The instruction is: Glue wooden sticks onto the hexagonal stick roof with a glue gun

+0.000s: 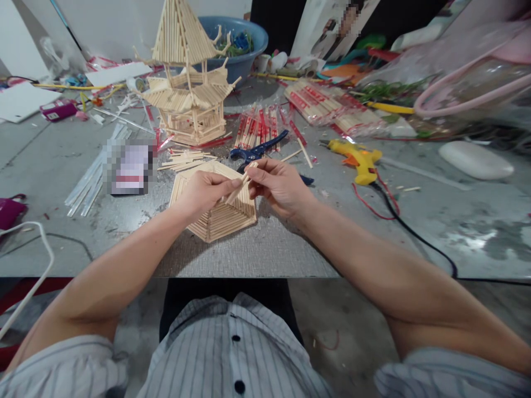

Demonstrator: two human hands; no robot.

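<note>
At center frame, the left hand and right hand clamp fingers on wooden sticks. Likely light, stiff, brittle — best held mid-length.

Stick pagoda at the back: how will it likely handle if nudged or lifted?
The stick pagoda is probably light for its size, being mostly thin sticks and open gaps. It may be fragile if squeezed, since slender uprights carry its tiers. Pushed high, it could tip: densely covered roofs sit above open framing.
</note>
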